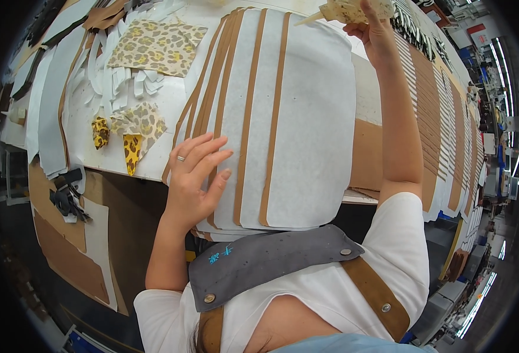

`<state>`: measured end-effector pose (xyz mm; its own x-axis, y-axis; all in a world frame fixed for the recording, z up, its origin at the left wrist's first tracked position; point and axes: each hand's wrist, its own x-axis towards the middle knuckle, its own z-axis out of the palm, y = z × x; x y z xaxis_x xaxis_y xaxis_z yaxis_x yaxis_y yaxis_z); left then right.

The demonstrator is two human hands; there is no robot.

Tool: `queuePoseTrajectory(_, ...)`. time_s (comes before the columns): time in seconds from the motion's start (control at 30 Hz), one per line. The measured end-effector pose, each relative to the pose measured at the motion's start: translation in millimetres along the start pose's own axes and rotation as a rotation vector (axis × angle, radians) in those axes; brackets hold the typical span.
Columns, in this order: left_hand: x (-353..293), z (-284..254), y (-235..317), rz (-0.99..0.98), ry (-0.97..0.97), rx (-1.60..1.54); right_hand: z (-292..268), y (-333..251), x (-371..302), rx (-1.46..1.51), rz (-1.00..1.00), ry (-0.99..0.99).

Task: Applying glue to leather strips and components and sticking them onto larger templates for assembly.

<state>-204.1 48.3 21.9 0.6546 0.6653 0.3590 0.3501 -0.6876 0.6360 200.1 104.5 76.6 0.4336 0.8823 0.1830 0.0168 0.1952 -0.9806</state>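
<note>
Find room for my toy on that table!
One bare patch of white table sits between the spotted sheet and the fanned stack. Another lies between the long grey panels and the left yellow scrap. White strips crowd the back left, striped rows the right.

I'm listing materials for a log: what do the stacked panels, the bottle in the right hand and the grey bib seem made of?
Stacked panels: perhaps leather or synthetic sheet; matte, faintly mottled whitish faces with brown edge strips.
Bottle: likely plastic; translucent, blotchy walls and tapered nozzle.
Grey bib: possibly coated fabric or leather; dull, speckled surface, metallic-looking snaps.
</note>
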Motion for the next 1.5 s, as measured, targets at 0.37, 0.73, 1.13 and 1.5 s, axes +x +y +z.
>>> queuePoseTrajectory(0.37,17,39,22,0.189,-0.256,0.015,18,26,40,-0.181,-0.295,0.056)
queuePoseTrajectory(0.73,18,41,20,0.179,-0.266,0.014,10,28,52,-0.191,-0.263,0.033)
queuePoseTrajectory(1.13,18,40,20,0.203,-0.293,0.049,15,22,42,-0.166,-0.227,0.044)
queuePoseTrajectory(1.5,18,40,21,0.191,-0.315,0.039,9,39,51,-0.096,-0.259,0.051)
